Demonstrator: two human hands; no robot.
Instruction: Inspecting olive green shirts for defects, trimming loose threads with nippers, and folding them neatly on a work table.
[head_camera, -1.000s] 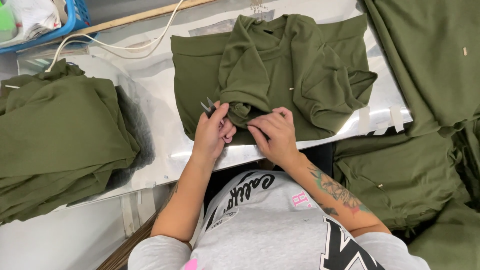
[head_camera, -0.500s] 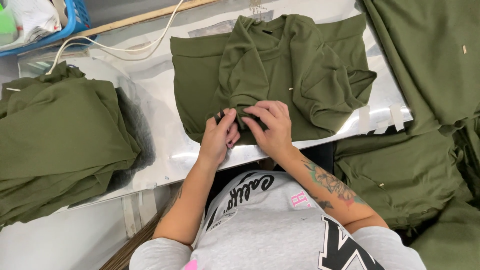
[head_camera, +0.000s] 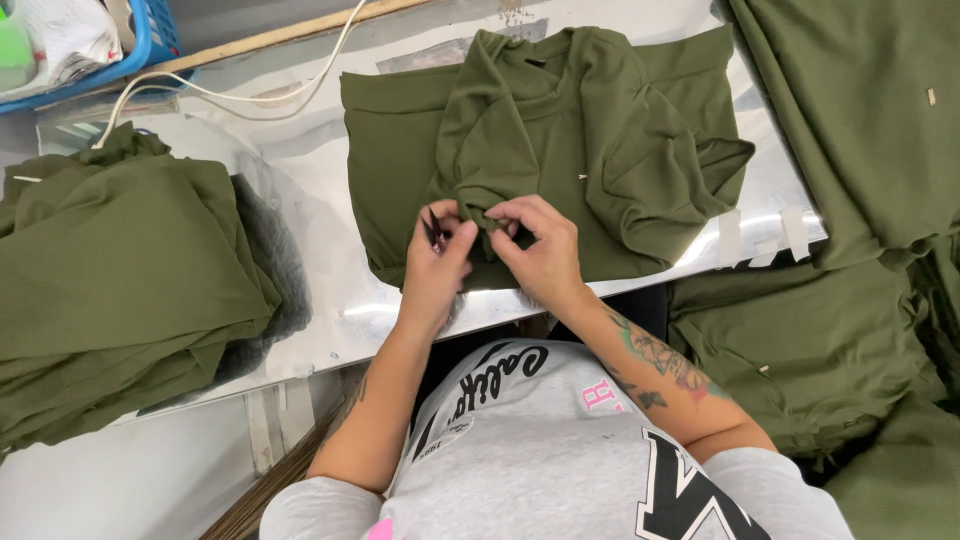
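An olive green shirt (head_camera: 600, 150) lies crumpled on the shiny metal table (head_camera: 310, 250). My left hand (head_camera: 435, 270) is closed around a small pair of dark thread snips (head_camera: 431, 226), whose tips sit at a bunched fold of the shirt near its front edge. Just to the right, my right hand (head_camera: 540, 250) pinches that same fold between thumb and fingers. The two hands almost touch. What lies inside the fold is hidden by my fingers.
A stack of folded olive garments (head_camera: 120, 280) lies at the left. More olive cloth (head_camera: 860, 120) is piled at the right and hangs below the table edge. A blue basket (head_camera: 150, 40) and a white cable (head_camera: 250, 95) are at the back left.
Both hands have shifted slightly up and closer together on the shirt's fold. The snips, held out to the left a second ago, now point into the fold.
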